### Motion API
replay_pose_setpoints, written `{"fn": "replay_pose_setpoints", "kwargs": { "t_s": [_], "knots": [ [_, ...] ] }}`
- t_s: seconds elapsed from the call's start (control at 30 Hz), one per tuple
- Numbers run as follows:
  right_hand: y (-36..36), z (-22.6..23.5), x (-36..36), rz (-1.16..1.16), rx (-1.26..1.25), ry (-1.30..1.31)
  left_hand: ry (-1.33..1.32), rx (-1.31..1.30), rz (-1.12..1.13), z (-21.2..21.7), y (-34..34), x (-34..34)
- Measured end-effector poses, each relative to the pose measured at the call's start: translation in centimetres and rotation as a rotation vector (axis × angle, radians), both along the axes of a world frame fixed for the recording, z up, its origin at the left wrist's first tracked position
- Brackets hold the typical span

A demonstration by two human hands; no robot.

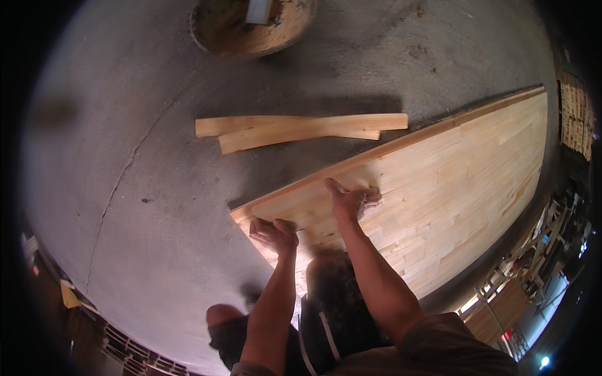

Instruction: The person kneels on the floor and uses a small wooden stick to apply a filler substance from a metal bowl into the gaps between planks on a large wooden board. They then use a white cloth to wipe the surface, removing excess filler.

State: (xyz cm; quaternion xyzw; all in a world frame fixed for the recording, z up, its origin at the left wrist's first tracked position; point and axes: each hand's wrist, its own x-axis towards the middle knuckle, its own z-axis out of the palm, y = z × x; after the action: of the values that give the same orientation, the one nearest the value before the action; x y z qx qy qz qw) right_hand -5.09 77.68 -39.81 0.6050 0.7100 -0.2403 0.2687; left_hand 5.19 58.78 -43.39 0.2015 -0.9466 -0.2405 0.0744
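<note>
- Shows wooden panel (pixel 439 182) nearside and rightward of crossed wooden strips (pixel 276 130).
- Slants lengthwise from the strips' near side out past their right.
- Shows left hand (pixel 274 235) nearside of strips, with half-curled grip; cannot tell whether pinching.
- Shows right hand (pixel 355 202) nearside too, with spread grip.

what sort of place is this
Probably a woodworking workshop: a large panel of joined wood strips, loose wooden slats and a cracked concrete floor suggest it.

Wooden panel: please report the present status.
Left hand, right hand over wooden panel, grips unclear. Panel lies flat. Two crossed strips beyond its far edge, off it.
</note>
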Motion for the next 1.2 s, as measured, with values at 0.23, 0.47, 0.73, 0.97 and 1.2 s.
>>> {"fn": "replay_pose_setpoints", "kwargs": {
  "t_s": [0.23,0.47,0.73,0.97,1.2],
  "knots": [
    [-0.1,-3.5,1.5,0.123,0.191,0.108,0.028,-0.019,0.002,-1.2,-0.2,0.3],
    [5.6,1.4,0.6,0.171,-0.066,0.445,-0.091,0.153,0.154,0.1,0.5,0.3],
    [11.1,4.3,-11.5,1.624,0.315,0.451,0.328,0.082,-0.274,0.9,-1.6,1.3],
    [11.6,1.1,-15.3,1.689,0.39,0.161,-0.01,0.569,-0.521,-0.8,-1.4,0.9],
    [7.8,12.6,-13.7,1.926,0.202,0.611,0.058,0.619,-0.465,-1.6,-1.0,1.1]
  ]
}}
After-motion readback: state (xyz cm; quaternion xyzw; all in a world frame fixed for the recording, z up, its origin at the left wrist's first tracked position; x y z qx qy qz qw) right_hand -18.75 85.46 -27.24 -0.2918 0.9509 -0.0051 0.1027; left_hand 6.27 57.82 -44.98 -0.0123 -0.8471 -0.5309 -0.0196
